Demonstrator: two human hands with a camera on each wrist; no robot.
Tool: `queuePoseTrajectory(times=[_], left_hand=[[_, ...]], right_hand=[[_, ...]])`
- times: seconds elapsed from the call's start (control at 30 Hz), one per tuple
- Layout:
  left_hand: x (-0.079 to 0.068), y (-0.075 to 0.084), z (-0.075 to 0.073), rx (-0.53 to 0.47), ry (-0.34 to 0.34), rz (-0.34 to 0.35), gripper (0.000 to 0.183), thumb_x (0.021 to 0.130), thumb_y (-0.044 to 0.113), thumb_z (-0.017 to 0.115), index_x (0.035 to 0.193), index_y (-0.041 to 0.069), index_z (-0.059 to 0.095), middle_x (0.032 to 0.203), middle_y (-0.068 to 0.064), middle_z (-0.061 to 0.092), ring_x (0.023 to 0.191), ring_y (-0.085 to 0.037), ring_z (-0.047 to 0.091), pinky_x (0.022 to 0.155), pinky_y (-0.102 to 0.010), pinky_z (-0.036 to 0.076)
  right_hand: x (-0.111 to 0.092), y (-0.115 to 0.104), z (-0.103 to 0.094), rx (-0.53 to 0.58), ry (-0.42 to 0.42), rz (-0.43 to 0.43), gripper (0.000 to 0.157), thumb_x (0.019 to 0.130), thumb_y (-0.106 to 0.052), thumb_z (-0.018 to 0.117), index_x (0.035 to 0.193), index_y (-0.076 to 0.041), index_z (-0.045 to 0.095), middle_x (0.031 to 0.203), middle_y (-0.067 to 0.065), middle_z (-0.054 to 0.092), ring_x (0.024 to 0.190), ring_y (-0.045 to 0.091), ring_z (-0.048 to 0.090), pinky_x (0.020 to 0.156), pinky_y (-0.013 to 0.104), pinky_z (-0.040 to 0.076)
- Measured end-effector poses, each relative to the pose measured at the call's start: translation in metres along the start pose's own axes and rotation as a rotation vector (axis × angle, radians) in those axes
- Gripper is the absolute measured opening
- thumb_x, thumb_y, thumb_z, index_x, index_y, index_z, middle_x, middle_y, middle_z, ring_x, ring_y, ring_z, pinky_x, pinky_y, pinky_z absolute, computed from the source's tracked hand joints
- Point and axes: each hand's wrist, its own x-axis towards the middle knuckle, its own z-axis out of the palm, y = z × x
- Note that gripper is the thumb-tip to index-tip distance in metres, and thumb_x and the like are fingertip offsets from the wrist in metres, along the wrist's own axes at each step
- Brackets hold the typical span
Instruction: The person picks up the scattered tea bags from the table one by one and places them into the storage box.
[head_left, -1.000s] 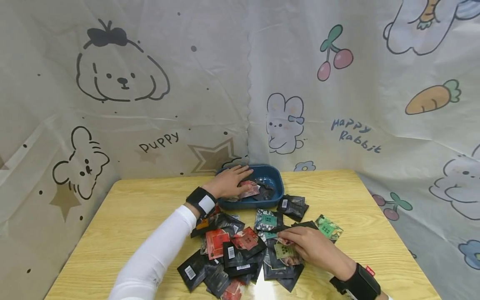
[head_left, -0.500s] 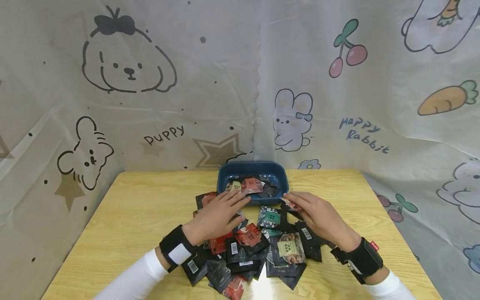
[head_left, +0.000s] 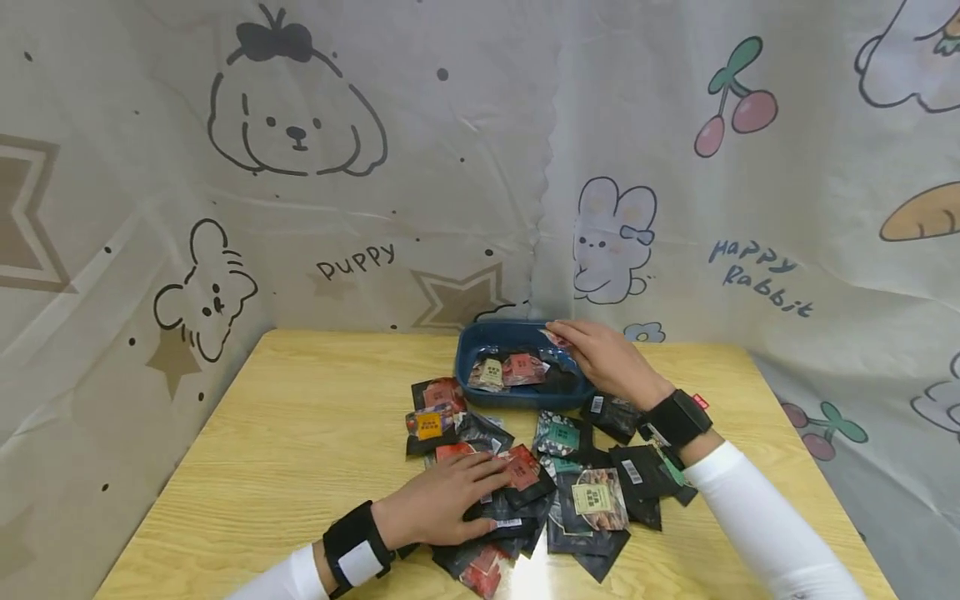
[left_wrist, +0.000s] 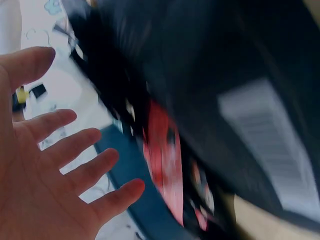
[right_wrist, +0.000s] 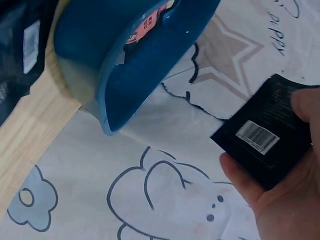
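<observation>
My right hand (head_left: 611, 358) pinches a small flat sachet (right_wrist: 265, 130) above the right end of the blue plastic bin (head_left: 517, 400). In the right wrist view the sachet's black back and white barcode face the camera, with the thumb on it. Inside the bin lie a few sachets, one with a red label (head_left: 523, 367) and one with a cream label (head_left: 489, 373). My left hand (head_left: 435, 504), fingers straight and spread, is over the left part of a sachet heap in front of the bin. Whether it touches the sachets cannot be told; some are hidden beneath it.
The heap holds black barcoded backs and coloured fronts: an orange-labelled sachet (head_left: 430, 426), a green-labelled sachet (head_left: 562, 435) and a cream-labelled sachet (head_left: 594, 500). A wooden table (head_left: 300, 417) bears everything. A printed cloth (head_left: 465, 167) hangs close behind the bin.
My right hand has lifted a sachet from the heap and carried it up to the bin. My left hand has left the bin and come back over the heap.
</observation>
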Motion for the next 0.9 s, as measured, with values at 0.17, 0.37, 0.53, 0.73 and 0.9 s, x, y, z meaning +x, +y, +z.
queuePoseTrajectory(times=[0.17, 0.37, 0.53, 0.73, 0.9], left_hand=[[0.005, 0.009, 0.006, -0.025, -0.097, 0.015, 0.069, 0.09, 0.062, 0.04, 0.147, 0.03, 0.018, 0.152, -0.001, 0.018, 0.134, -0.025, 0.019, 0.101, -0.058, 0.031], [0.005, 0.013, 0.01, -0.018, -0.164, 0.027, 0.069, 0.089, 0.064, 0.039, 0.147, 0.032, 0.016, 0.151, 0.0, 0.018, 0.134, -0.025, 0.02, 0.099, -0.06, 0.032], [0.006, 0.014, 0.009, -0.025, -0.144, 0.001, 0.059, 0.094, 0.061, 0.023, 0.146, 0.033, 0.018, 0.15, 0.002, 0.023, 0.134, -0.021, 0.021, 0.102, -0.057, 0.029], [0.005, 0.013, 0.008, 0.06, -0.098, 0.029, 0.048, 0.101, 0.045, 0.022, 0.146, 0.027, 0.024, 0.148, -0.001, 0.029, 0.132, -0.023, 0.026, 0.102, -0.051, 0.033], [0.007, 0.013, 0.009, 0.201, -0.025, 0.088, 0.047, 0.098, 0.031, 0.045, 0.143, 0.022, 0.034, 0.14, 0.0, 0.041, 0.126, -0.021, 0.037, 0.093, -0.035, 0.045]], right_hand=[[0.009, 0.004, 0.015, -0.017, -0.088, 0.054, 0.05, 0.096, -0.024, 0.051, 0.142, -0.015, 0.035, 0.141, 0.015, 0.037, 0.117, 0.033, 0.044, 0.094, 0.05, 0.042], [-0.001, -0.001, 0.02, 0.01, -0.202, 0.133, 0.062, 0.094, -0.035, 0.052, 0.147, -0.018, 0.023, 0.147, 0.017, 0.024, 0.126, 0.036, 0.032, 0.102, 0.053, 0.031], [-0.015, -0.002, 0.017, 0.01, -0.197, 0.156, 0.06, 0.095, -0.04, 0.048, 0.146, -0.02, 0.024, 0.147, 0.016, 0.025, 0.127, 0.035, 0.032, 0.102, 0.051, 0.031], [-0.034, -0.009, 0.013, 0.012, -0.207, 0.154, 0.06, 0.095, -0.041, 0.048, 0.146, -0.019, 0.026, 0.146, 0.016, 0.029, 0.124, 0.036, 0.037, 0.099, 0.052, 0.036], [-0.053, -0.022, 0.017, 0.011, -0.167, 0.117, 0.048, 0.094, -0.032, 0.053, 0.138, -0.017, 0.042, 0.135, 0.011, 0.045, 0.115, 0.027, 0.047, 0.09, 0.044, 0.046]])
